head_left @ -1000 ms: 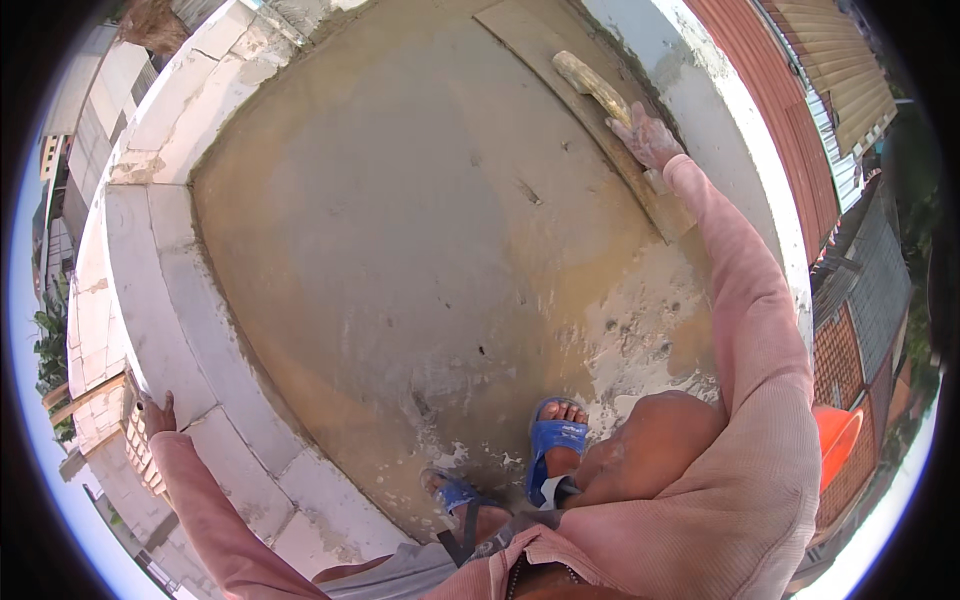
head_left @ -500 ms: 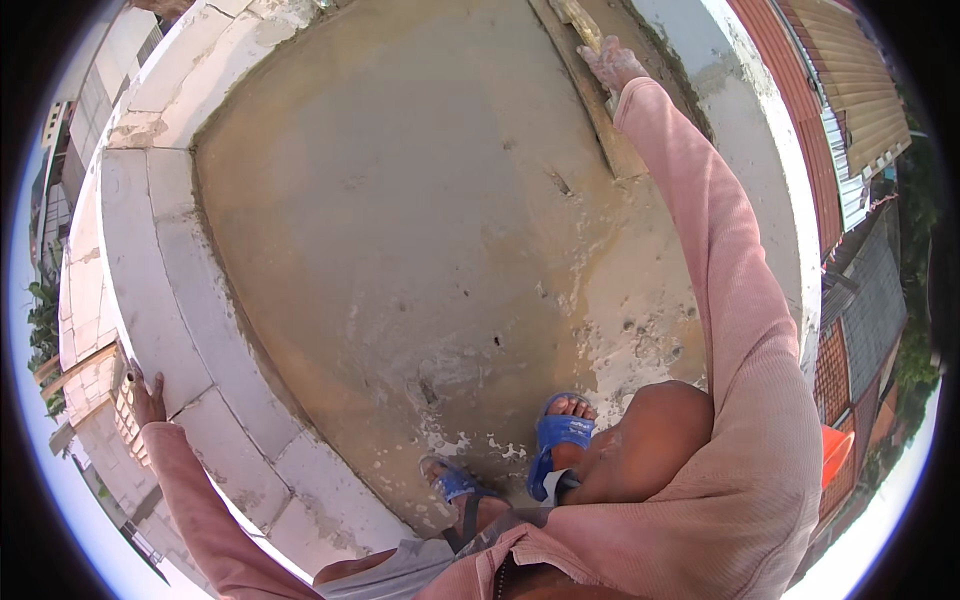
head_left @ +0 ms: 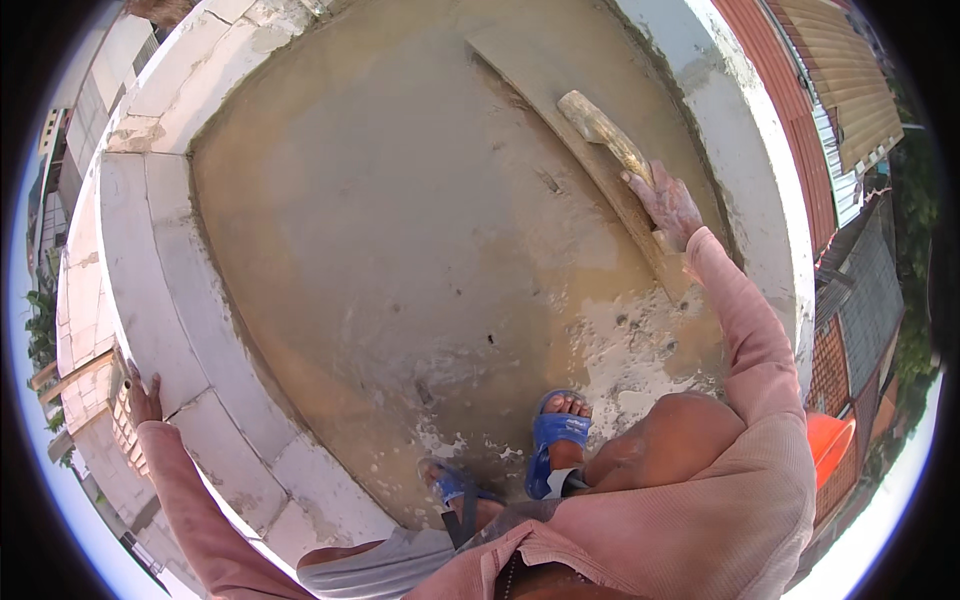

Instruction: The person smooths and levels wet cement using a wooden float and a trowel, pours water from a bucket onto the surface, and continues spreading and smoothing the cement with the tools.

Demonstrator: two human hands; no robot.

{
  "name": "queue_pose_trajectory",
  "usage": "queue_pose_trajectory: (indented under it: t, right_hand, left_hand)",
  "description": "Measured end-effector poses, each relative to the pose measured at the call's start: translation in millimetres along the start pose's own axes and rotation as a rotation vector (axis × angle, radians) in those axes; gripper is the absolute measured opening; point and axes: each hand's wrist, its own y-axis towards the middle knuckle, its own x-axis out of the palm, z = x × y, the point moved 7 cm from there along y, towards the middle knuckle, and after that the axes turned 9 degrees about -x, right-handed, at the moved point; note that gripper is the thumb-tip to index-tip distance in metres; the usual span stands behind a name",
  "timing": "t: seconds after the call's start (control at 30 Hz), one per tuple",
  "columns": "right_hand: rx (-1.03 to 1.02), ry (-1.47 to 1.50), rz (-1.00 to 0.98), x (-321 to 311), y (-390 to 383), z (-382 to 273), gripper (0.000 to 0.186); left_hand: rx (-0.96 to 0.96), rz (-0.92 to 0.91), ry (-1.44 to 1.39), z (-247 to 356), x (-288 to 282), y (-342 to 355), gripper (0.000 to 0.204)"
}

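Observation:
My right hand (head_left: 668, 203) is closed round the rear of the handle of a long wooden float (head_left: 515, 62). Its mud-caked handle (head_left: 598, 122) runs along the top of the board, which lies flat on wet grey-brown mortar (head_left: 400, 190) near the right wall. On the far left, my left hand (head_left: 146, 396) rests on the outer edge of the pale block wall (head_left: 175, 320), fingers apart and holding nothing. My feet in blue sandals (head_left: 562, 438) stand in the wet mortar at the near side.
Low block walls enclose the mortar, the right one (head_left: 745, 130) smoothly coated. An orange plastic thing (head_left: 830, 448) stands at the right beyond my body. Metal roofs (head_left: 835, 80) lie outside. Rough, pitted mortar (head_left: 640, 345) spreads in front of my right foot.
My right hand has drawn the float back toward me, bending my arm, and more of the board shows. My left hand stays on the wall.

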Motion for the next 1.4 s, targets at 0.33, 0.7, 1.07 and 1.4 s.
queue_pose_trajectory:
  t: [0.33, 0.7, 1.07, 1.4]
  right_hand:
    - [0.226, 0.071, 0.100, -27.5, 186.1, 16.5, 0.061]
    - [-0.086, 0.057, -0.133, 30.8, 144.3, -103.4, 0.056]
    - [-0.168, -0.056, 0.159, 21.5, 28.3, -23.3, 0.059]
    - [0.202, -0.069, 0.067, 2.1, 155.2, -16.3, 0.062]
  left_hand:
    - [-0.025, -0.041, 0.069, 3.2, -1.8, -2.9, 0.067]
    - [-0.035, -0.029, 0.056, -24.6, 5.5, 15.3, 0.072]
    - [-0.014, 0.020, 0.112, -10.3, -0.5, 0.1, 0.069]
    - [-0.001, 0.008, 0.040, -15.9, 4.4, 7.6, 0.068]
